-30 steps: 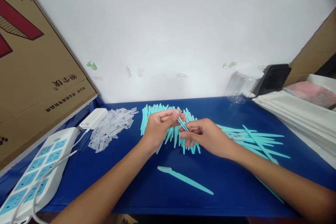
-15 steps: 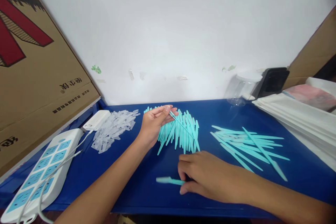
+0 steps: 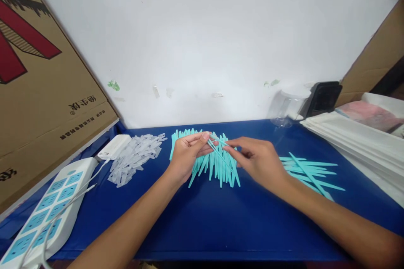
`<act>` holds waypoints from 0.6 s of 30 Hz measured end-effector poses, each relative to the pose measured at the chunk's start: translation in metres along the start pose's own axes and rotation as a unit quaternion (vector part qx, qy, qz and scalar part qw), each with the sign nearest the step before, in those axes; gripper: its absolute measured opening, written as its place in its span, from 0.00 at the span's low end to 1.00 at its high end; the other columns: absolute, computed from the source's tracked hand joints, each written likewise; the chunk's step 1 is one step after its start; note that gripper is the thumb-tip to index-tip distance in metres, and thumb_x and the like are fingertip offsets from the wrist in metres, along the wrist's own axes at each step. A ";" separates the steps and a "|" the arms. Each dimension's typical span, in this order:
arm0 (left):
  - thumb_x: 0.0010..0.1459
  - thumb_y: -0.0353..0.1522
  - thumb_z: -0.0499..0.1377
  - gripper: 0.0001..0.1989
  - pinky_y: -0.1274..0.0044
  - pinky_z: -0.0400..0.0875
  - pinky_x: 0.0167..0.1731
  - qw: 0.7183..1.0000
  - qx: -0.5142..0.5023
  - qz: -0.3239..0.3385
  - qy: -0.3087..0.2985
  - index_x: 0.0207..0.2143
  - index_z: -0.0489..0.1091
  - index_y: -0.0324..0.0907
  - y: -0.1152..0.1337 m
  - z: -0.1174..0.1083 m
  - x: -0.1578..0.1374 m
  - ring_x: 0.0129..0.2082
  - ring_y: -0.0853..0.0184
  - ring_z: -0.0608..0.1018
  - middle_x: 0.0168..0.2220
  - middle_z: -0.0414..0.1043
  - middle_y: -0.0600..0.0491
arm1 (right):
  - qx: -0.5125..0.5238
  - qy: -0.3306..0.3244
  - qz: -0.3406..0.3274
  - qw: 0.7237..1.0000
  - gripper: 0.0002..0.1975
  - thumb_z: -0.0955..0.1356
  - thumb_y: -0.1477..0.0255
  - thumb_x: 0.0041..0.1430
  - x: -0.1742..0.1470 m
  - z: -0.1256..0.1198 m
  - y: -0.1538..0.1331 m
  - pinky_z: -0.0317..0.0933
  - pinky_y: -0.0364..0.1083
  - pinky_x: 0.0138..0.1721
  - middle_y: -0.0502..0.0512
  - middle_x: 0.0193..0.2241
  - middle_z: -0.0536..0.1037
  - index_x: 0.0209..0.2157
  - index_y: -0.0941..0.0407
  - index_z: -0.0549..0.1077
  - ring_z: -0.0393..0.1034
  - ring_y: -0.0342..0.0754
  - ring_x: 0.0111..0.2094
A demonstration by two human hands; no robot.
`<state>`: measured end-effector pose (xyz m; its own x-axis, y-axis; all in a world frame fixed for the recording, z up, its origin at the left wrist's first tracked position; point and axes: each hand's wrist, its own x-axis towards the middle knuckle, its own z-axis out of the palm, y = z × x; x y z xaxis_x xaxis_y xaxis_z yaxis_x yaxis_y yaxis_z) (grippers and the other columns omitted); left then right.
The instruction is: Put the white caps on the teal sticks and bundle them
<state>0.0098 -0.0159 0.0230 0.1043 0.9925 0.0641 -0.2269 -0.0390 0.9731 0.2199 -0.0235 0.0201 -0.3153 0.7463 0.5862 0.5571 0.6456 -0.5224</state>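
Observation:
My left hand (image 3: pixel 189 155) is closed, pinching thin turquoise eyebrow razors (image 3: pixel 224 160) between thumb and fingers, their handles slanting down to the right. Facing it, my right hand (image 3: pixel 257 159) grips another turquoise razor (image 3: pixel 219 139) near its handle; the far end meets the left fingertips, which partly hide it. Below both hands lies a dense pile of turquoise razors (image 3: pixel 202 168). Further right, a looser heap of razors (image 3: pixel 315 170) is partly covered by my right forearm. Small translucent plastic caps (image 3: pixel 139 153) form a pile at the left.
A white power strip (image 3: pixel 50 210) with cables and a white charger (image 3: pixel 114 146) are on the left of the blue table (image 3: pixel 195 227). A large carton (image 3: pixel 57 71) stands behind them. A clear jar (image 3: pixel 288 107), a black object (image 3: pixel 323 98) and white packaging (image 3: pixel 356 134) are at the right.
My right hand has moved up and away from the table's front, bringing its razor to the left fingertips. My left hand has stayed about where it was.

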 end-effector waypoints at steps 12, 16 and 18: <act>0.58 0.42 0.68 0.23 0.66 0.76 0.50 0.999 -0.027 -0.018 0.015 0.53 0.75 0.41 -0.005 0.004 -0.002 0.46 0.58 0.83 0.45 0.82 0.44 | -0.070 -0.029 -0.103 0.992 0.19 0.63 0.67 0.73 -0.010 0.017 0.003 0.67 0.44 0.33 0.57 0.43 0.81 0.62 0.53 0.70 0.76 0.46 0.34; 0.59 0.41 0.67 0.24 0.67 0.76 0.50 0.999 -0.025 -0.001 0.031 0.55 0.74 0.41 -0.003 0.002 -0.001 0.48 0.57 0.82 0.45 0.82 0.43 | -0.076 -0.054 -0.095 0.991 0.20 0.63 0.66 0.73 -0.013 0.019 0.001 0.66 0.44 0.31 0.57 0.40 0.81 0.62 0.54 0.69 0.75 0.46 0.31; 0.59 0.41 0.67 0.23 0.67 0.76 0.50 0.999 -0.021 -0.001 0.032 0.54 0.74 0.41 -0.002 0.001 -0.001 0.48 0.56 0.82 0.46 0.81 0.43 | -0.069 -0.052 -0.095 0.992 0.20 0.63 0.65 0.73 -0.015 0.021 0.001 0.67 0.45 0.33 0.58 0.42 0.81 0.61 0.55 0.70 0.76 0.47 0.32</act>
<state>0.0115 -0.0170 0.0212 0.0423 0.9980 0.0474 -0.2675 -0.0344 0.9629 0.2091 -0.0305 -0.0023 -0.4985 0.6304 0.5951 0.5772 0.7535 -0.3147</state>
